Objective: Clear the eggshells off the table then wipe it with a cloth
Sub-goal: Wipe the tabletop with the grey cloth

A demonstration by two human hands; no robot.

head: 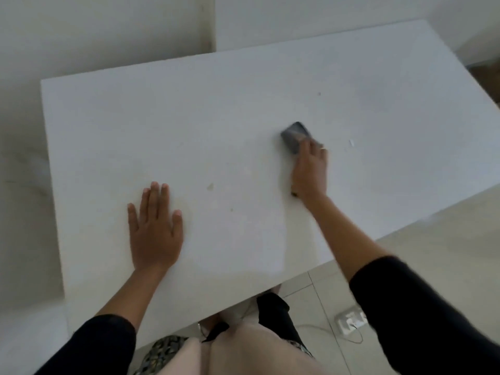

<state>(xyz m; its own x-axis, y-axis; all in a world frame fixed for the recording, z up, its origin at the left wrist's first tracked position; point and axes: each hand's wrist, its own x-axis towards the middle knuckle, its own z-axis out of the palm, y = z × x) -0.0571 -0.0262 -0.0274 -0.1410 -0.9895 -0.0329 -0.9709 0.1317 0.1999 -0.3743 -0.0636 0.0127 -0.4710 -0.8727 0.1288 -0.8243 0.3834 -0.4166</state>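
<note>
A white table (189, 117) fills the middle of the frame, its far edge against plain white walls (94, 28) that meet at a corner in the upper left. Pale floor tiles (446, 239) with thin grout lines show at lower right. A white socket strip (351, 320) with a thin cable lies on the tiles. Light is soft and even.

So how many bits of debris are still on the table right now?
1 clear white fragment, right of the right hand and its dark cloth. Faint specks near centre may be stains; the hands could hide more.
</note>
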